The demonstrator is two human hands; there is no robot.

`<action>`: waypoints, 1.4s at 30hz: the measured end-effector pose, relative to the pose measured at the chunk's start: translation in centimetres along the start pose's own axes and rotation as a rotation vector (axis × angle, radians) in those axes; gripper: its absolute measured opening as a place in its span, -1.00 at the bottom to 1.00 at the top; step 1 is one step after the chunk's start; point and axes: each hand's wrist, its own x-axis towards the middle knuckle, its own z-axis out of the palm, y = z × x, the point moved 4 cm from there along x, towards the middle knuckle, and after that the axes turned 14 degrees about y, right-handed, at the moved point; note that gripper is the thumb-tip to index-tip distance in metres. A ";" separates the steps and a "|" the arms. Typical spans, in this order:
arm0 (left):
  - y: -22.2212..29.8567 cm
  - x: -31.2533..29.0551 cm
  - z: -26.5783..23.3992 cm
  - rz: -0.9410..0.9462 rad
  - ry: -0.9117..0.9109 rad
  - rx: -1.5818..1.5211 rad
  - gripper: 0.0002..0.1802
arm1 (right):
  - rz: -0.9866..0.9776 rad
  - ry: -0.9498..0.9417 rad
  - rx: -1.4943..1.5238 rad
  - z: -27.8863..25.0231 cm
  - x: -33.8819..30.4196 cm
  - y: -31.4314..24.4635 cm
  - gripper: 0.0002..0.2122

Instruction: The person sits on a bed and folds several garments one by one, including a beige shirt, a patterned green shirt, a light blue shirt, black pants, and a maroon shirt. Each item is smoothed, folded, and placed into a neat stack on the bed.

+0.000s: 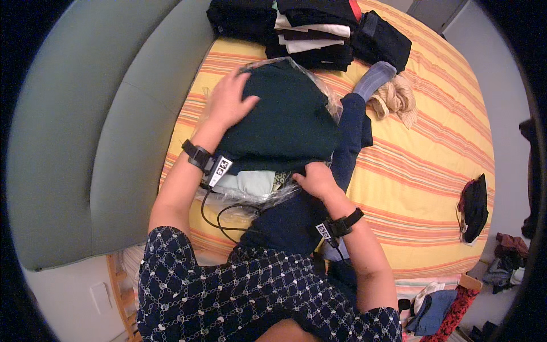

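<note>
A folded dark green garment (279,114) lies on top of a clear plastic bag (228,199) on the bed, in front of me. At its upper left edge my left hand (228,102) rests with fingers stretched and thumb apart. My right hand (320,179) is at the lower right corner, closed on the fabric edge; its fingertips are hidden beneath the cloth and the thumb shows. Below the garment, pale folded clothing (248,183) and a patterned piece (282,180) show inside the bag. My legs in dark blue trousers (345,159) lie beside and below the bag.
Stacked folded clothes (313,34) lie at the far side of the striped bedspread (424,148). A beige knotted cloth (396,100) is near my foot. A dark item (474,208) lies at the right edge. The padded headboard (137,102) rises at left. A cable (219,222) runs from my left wrist.
</note>
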 end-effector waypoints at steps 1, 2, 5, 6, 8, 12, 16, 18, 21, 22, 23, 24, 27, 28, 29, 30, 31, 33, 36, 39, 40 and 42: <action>2.3 0.5 0.4 0.089 -0.080 -0.059 -0.33 | -0.018 0.026 -0.005 -0.3 -0.1 -0.1 -0.63; 4.6 0.9 1.0 0.115 -0.184 -0.097 -0.31 | -0.031 0.047 -0.003 -0.4 -0.3 -0.4 -0.75; 11.8 1.5 3.4 0.229 -0.418 -0.211 -0.12 | -0.246 0.213 -0.253 -0.9 -0.8 -2.2 -0.85; 13.7 1.6 4.2 0.155 -0.476 -0.307 -0.04 | -0.320 0.297 -0.319 -0.9 -0.9 -3.0 -0.88; 16.2 1.4 5.5 0.052 -0.694 -0.449 0.09 | -0.310 0.306 -0.173 -0.5 -0.9 -3.7 -0.84; 15.2 0.1 5.8 0.037 -0.891 -0.155 0.04 | -0.364 0.364 -0.104 -0.1 -0.5 -3.4 -0.78; 9.6 -0.9 4.8 -0.213 -0.833 -0.231 -0.15 | -0.383 0.430 -0.345 -1.1 -0.8 -0.7 -0.63; 7.4 -1.8 3.9 -0.273 -0.671 -0.339 -0.22 | -0.185 0.331 -0.383 -2.0 -1.0 2.0 -0.66; 4.5 -3.1 2.7 -0.564 -0.489 -0.587 -0.32 | -0.037 0.463 -0.396 -4.1 -1.1 4.3 -0.74; 4.0 -3.5 2.3 -0.650 -0.447 -0.737 -0.35 | 0.000 0.490 -0.372 -4.8 -1.1 4.7 -0.77; 3.6 -3.7 2.0 -0.741 -0.404 -0.883 -0.38 | -0.006 0.515 -0.318 -5.2 -0.9 4.7 -0.78; 3.3 -4.1 1.7 -0.797 -0.402 -0.934 -0.39 | 0.005 0.525 -0.275 -5.7 -0.5 4.6 -0.79; 2.9 -4.6 1.5 -0.858 -0.444 -1.001 -0.40 | -0.076 0.610 -0.188 -7.2 1.6 3.8 -0.83; 2.9 -4.6 1.5 -0.830 -0.447 -1.009 -0.40 | -0.116 0.589 -0.127 -7.4 2.7 3.5 -0.84; 2.9 -4.6 1.4 -0.817 -0.447 -1.002 -0.39 | -0.160 0.569 -0.066 -7.4 3.5 3.2 -0.84; 2.9 -4.6 1.4 -0.806 -0.449 -0.994 -0.39 | -0.183 0.576 0.120 -7.3 4.2 3.1 -0.84; 2.9 -4.7 1.3 -0.814 -0.445 -1.000 -0.38 | -0.088 0.540 0.206 -6.8 5.1 3.4 -0.83; 3.0 -4.6 1.0 -0.817 -0.432 -1.029 -0.36 | -0.038 0.591 0.434 -6.1 7.0 4.0 -0.81; 3.6 -4.6 0.1 -0.780 -0.474 -0.999 -0.35 | 0.004 0.559 0.727 -5.6 9.5 6.2 -0.80; 5.0 -4.4 -0.4 -0.533 -0.610 -0.850 -0.29 | 0.330 0.387 1.059 -5.1 10.5 8.5 -0.80; 5.7 -4.5 -0.5 -0.451 -0.648 -0.825 -0.25 | 0.265 0.362 1.138 -5.5 10.5 8.1 -0.75; 6.6 -4.3 -0.4 -0.310 -0.677 -0.725 -0.28 | 0.201 0.350 1.338 -7.0 10.1 7.2 -0.67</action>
